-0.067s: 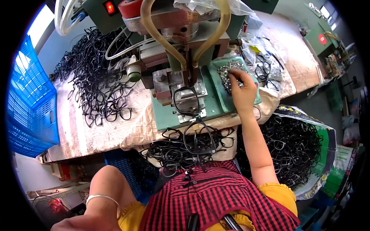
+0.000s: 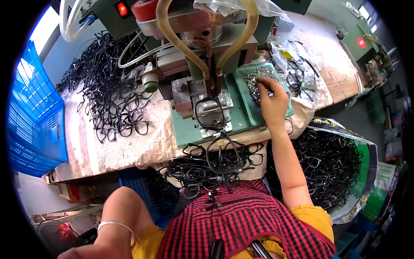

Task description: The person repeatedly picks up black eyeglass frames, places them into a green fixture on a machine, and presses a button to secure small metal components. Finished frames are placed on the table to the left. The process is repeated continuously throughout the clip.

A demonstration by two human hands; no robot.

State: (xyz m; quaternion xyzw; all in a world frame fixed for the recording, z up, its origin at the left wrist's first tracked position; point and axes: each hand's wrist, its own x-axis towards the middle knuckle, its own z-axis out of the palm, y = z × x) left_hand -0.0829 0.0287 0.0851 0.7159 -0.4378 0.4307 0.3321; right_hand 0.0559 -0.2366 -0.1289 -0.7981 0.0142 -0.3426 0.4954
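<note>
My right hand reaches into a green tray beside the machine. Its fingers are bent together at a heap of small silvery metal parts; whatever lies between the fingertips is hidden. A black eyeglass frame sits at the metal fixture under the machine head, one rim up against it and the other hanging over the table's front edge. No hand touches that frame. My left hand is at the lower left, below a bracelet on the wrist, and the picture's edge cuts off its fingers.
Piles of black eyeglass frames cover the table's left side. More frames lie at my lap, and others fill a large sack on the right. A blue crate stands far left. Hoses hang before the machine.
</note>
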